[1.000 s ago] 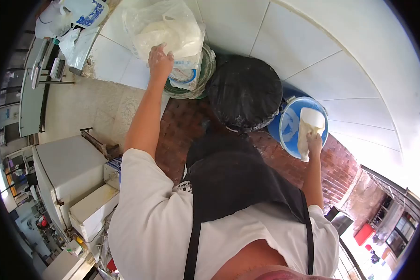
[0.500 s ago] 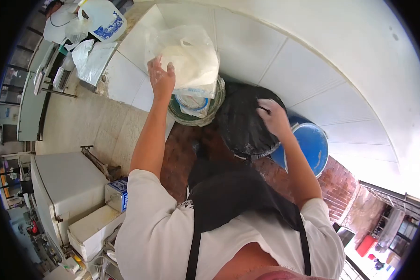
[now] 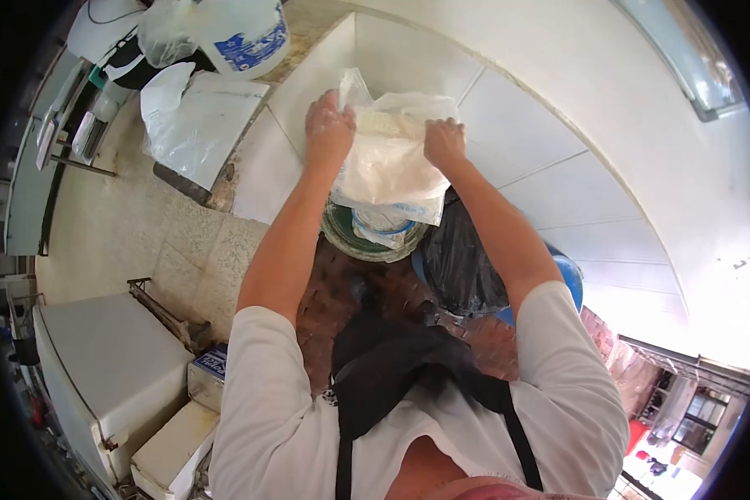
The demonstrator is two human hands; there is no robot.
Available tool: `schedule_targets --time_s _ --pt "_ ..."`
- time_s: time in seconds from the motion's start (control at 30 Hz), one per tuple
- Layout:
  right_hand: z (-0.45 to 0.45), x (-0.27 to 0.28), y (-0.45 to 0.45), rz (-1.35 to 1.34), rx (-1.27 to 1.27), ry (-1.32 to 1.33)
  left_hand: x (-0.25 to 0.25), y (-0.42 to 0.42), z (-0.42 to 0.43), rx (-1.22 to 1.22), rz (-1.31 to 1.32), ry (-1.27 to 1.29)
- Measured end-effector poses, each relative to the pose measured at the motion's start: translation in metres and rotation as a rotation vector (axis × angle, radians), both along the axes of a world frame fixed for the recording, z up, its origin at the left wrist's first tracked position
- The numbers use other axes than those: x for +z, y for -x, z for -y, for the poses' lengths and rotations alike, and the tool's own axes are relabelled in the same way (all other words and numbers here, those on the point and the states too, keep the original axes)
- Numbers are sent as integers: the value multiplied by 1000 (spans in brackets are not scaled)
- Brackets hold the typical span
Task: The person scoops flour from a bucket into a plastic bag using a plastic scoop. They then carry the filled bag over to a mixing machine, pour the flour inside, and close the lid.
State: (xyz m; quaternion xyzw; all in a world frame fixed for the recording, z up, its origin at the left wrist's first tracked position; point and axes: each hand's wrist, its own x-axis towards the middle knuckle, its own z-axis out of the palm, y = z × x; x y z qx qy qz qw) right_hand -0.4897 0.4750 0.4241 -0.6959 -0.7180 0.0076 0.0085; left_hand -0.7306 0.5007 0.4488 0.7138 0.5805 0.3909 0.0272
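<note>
A clear plastic bag (image 3: 392, 162) with pale, powdery contents stands in front of me against the tiled wall. My left hand (image 3: 329, 125) is closed on the bag's upper left edge. On the opposite side, my right hand (image 3: 446, 142) grips the upper right edge with its fingers curled over the plastic. Beneath the bag is a round green tub (image 3: 367, 243), with a smaller white, blue-rimmed container (image 3: 383, 225) partly visible at its top. The bag hides much of both.
Right of the tub stands a bin covered in black plastic (image 3: 467, 258), with a blue barrel (image 3: 568, 279) behind my right arm. At upper left are a white bucket with blue print (image 3: 246, 37) and a plastic-wrapped sheet (image 3: 196, 125). A white cabinet (image 3: 108, 350) stands lower left.
My right hand has moved from above the black plastic to the bag's right edge. My left hand has closed on the bag's left edge. The camera view has shifted.
</note>
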Motion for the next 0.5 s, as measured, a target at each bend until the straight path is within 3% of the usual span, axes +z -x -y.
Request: schedule_targets --time_s 0.07,0.17,0.23,0.27,0.3,0.4,0.43,0.5 --pt "11 34 10 -155 -73 -9 -7 -9 7 -42 -3 -127" --pt "6 38 19 -631 -117 30 -14 -34 21 -137 76 -171" --pt "11 37 23 -1131 9 64 -20 -54 27 -175 71 -243" --pt "11 38 25 -1379 77 97 0 -59 37 -208 29 -48" --pt "10 41 30 -1475 29 158 19 -63 51 -237 -5 150" --pt "15 61 44 -1658 -85 345 25 -68 85 -206 -56 96" --pt "12 59 39 -1512 86 346 20 -66 105 -203 -39 -37" --pt "5 44 36 -1632 73 257 6 -56 148 -165 -46 -317"
